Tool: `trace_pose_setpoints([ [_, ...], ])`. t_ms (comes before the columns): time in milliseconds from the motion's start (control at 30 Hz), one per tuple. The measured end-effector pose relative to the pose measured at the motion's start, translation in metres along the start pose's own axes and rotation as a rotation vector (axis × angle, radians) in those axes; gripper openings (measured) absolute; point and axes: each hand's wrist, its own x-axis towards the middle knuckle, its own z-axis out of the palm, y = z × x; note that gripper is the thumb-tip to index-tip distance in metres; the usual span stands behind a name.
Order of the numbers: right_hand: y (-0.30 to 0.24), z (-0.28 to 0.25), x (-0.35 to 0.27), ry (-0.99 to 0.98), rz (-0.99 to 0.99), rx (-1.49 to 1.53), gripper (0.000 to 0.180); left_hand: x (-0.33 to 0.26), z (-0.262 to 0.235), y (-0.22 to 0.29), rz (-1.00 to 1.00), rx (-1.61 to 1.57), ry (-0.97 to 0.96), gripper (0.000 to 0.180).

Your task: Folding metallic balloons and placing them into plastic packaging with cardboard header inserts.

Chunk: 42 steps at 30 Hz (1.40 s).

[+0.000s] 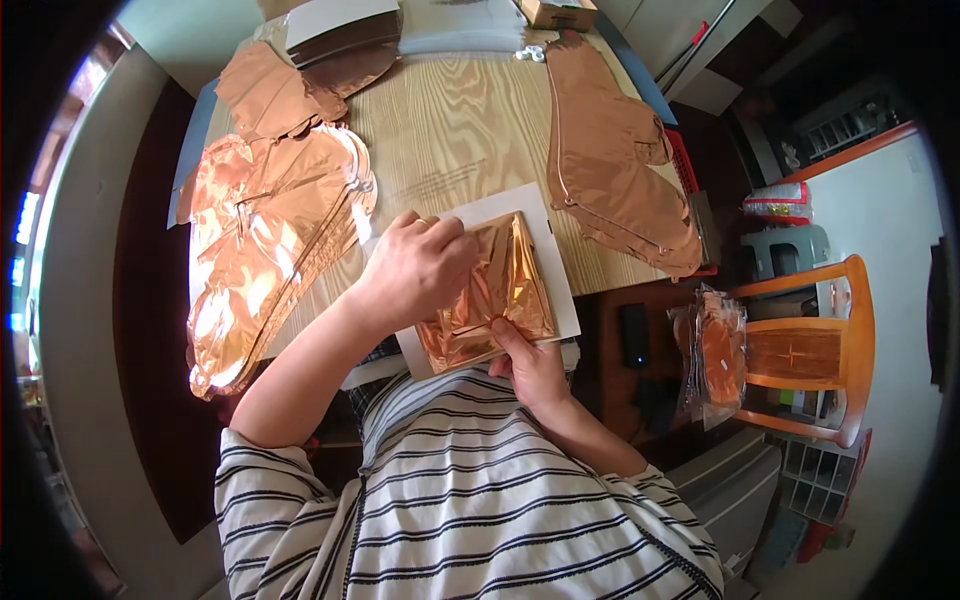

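A folded copper foil balloon (505,290) lies on a white card (555,270) at the near edge of the wooden table (460,130). My left hand (415,265) presses down on the foil's left part, fingers curled over it. My right hand (530,365) grips the foil and card at their near edge, thumb on top of the foil.
A pile of flat copper foil balloons (265,240) covers the table's left side, another stack (610,160) lies on the right. Cardboard sheets (340,25) and a small box (558,12) sit at the far end. A wooden chair (810,350) with packed balloons (718,360) stands to the right.
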Motion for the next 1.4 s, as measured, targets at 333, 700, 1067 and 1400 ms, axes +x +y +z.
trace_pose_setpoints([
  [333,0.002,0.011,-0.004,0.004,0.017,0.015,0.033,-0.026,-0.001,0.031,-0.163,-0.131,0.197,0.020],
  [700,-0.019,0.014,-0.014,0.189,0.237,0.187,0.033,-0.098,0.007,0.098,-1.184,-1.741,0.926,0.034],
  [1067,-0.013,0.013,-0.022,0.236,0.251,0.153,0.027,-0.105,0.034,0.088,-1.355,-1.780,0.856,0.024],
  [1400,-0.027,-0.103,-0.023,-0.130,0.224,0.140,0.075,-0.163,-0.004,0.075,-1.351,-1.797,0.335,0.014],
])
